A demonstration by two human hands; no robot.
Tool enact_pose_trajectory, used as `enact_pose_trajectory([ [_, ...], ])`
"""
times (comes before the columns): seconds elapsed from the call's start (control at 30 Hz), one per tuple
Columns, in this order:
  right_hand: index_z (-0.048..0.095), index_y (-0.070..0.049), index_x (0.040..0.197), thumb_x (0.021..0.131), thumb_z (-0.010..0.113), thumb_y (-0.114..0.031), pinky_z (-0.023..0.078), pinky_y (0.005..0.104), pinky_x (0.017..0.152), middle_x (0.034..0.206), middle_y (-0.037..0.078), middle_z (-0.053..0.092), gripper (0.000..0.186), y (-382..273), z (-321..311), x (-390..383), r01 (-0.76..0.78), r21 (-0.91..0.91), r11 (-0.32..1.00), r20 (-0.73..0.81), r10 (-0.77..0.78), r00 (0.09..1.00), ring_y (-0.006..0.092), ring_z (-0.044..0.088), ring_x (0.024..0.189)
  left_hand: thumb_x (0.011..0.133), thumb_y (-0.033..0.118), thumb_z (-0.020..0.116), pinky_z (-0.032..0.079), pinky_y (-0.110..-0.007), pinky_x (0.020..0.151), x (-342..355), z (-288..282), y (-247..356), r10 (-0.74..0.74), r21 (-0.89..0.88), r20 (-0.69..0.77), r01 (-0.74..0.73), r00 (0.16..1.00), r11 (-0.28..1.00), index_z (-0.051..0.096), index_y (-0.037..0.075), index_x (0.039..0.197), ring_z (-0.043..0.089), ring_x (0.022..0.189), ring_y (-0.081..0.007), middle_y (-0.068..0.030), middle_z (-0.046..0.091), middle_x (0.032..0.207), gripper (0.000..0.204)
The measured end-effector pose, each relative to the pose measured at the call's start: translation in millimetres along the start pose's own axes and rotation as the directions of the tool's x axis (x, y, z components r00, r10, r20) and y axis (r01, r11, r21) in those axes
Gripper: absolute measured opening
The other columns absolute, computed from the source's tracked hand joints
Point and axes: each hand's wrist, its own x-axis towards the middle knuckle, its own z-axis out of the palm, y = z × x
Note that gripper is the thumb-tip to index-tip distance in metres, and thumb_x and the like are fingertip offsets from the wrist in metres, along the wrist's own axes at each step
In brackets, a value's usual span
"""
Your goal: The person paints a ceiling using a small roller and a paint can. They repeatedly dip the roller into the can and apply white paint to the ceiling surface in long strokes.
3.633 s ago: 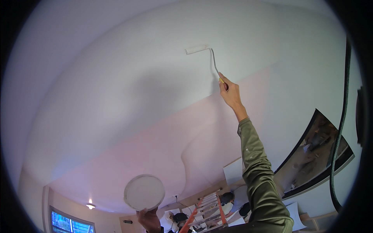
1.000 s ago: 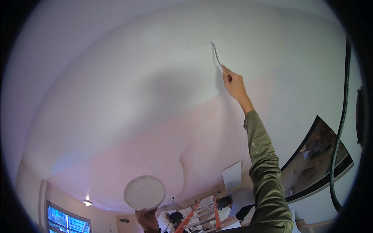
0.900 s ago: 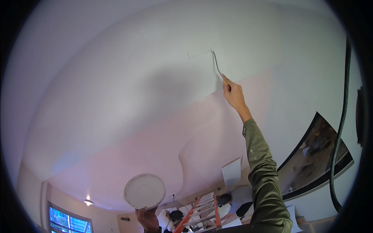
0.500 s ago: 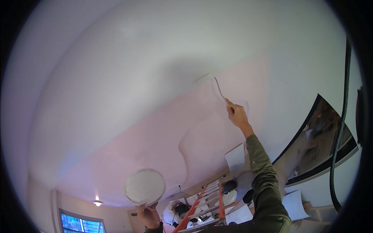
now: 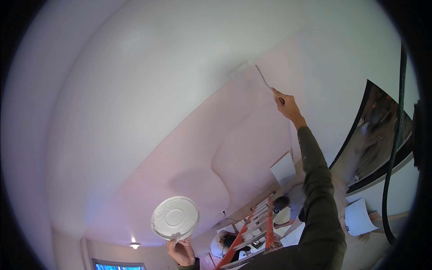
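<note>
The fingers of the right hand (image 5: 285, 102) are wrapped tight around the handle of a small paint roller (image 5: 252, 74), thumb along the grip. The thin metal shaft runs up and left from the fist to the white roller sleeve, which lies pressed against the ceiling (image 5: 148, 81) just at the line where the white painted area meets the pale pink area. The right arm, in a dark olive sleeve (image 5: 317, 180), stretches up from the lower right edge.

The fingers of the left hand (image 5: 181, 251), low in the picture and left of the right arm, pinch the near rim of a round white plate (image 5: 175, 218), coated in white paint, thumb on its edge. The plate is held up, tilted, well apart from the roller.

Below and between the two arms an orange ladder (image 5: 252, 229) leans. Another person (image 5: 283, 209) bends beside it, and a second one crouches at its foot to the left. To the right hangs a black cable (image 5: 396, 148) beside a dark framed panel (image 5: 373, 139). White sheets (image 5: 358, 217) lie near it. At the far lower left a lamp (image 5: 134, 245) glows above a window (image 5: 118, 265).
</note>
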Motion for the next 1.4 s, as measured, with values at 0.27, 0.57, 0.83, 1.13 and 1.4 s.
enact_pose_trajectory([
  [0.27, 0.059, -0.017, 0.137, 0.097, 0.060, -0.008, 0.036, 0.0259, 0.054, 0.065, 0.007, 0.029, 0.042, 4, 0, 15, -0.031, 0.018, 0.999, 0.045, 0.030, 0.999, 0.0139, 0.030, 0.058, 0.085, 0.016, 0.057, 0.058, -0.044, 0.091, 6, -10, -2, -0.018, -0.008, 0.012, 0.018, 1.000, 1.000, 0.050, -0.005, 0.128, 0.066, 0.109, -0.0305, -0.0184, 0.062, 0.123, 0.049],
  [0.57, 0.060, -0.019, 0.136, 0.096, 0.059, -0.010, 0.042, 0.0344, 0.055, 0.063, 0.016, 0.046, 0.040, -24, 10, 67, 0.188, 0.022, 0.982, -0.093, -0.185, 0.978, 0.0239, 0.039, 0.054, 0.083, 0.016, 0.058, 0.057, -0.044, 0.093, 11, -16, -2, -0.043, 0.009, 0.042, 0.042, 0.998, 0.999, 0.050, -0.005, 0.129, 0.066, 0.110, -0.0315, -0.0189, 0.062, 0.124, 0.050],
  [0.83, 0.059, -0.019, 0.137, 0.097, 0.059, -0.012, 0.041, 0.0377, 0.055, 0.063, 0.016, 0.051, 0.040, -57, 16, 93, 0.153, 0.053, 0.987, -0.096, -0.147, 0.984, 0.0257, 0.041, 0.053, 0.083, 0.016, 0.058, 0.057, -0.043, 0.092, 6, -12, 0, -0.041, 0.064, 0.047, 0.038, 0.998, 0.997, 0.050, -0.005, 0.128, 0.066, 0.109, -0.0311, -0.0185, 0.062, 0.124, 0.050],
  [1.13, 0.058, -0.019, 0.139, 0.097, 0.059, -0.011, 0.043, 0.0342, 0.057, 0.066, 0.015, 0.054, 0.042, 1, 23, 2, 0.040, -0.027, 0.999, -0.010, -0.041, 0.999, 0.0234, 0.044, 0.055, 0.084, 0.015, 0.058, 0.057, -0.043, 0.092, 8, -15, 0, -0.050, 0.040, 0.039, 0.048, 0.998, 0.998, 0.051, -0.005, 0.128, 0.066, 0.109, -0.0306, -0.0180, 0.063, 0.122, 0.050],
  [1.4, 0.052, -0.019, 0.145, 0.101, 0.055, -0.017, 0.043, 0.0250, 0.052, 0.066, -0.002, 0.045, 0.044, -48, 91, -28, -0.212, 0.389, 0.896, -0.153, 0.290, 0.945, 0.0065, 0.041, 0.055, 0.083, 0.014, 0.057, 0.057, -0.045, 0.092, 5, -4, -1, -0.065, 0.029, 0.020, 0.064, 0.998, 0.997, 0.047, -0.004, 0.131, 0.063, 0.113, -0.0317, -0.0181, 0.059, 0.127, 0.053],
])
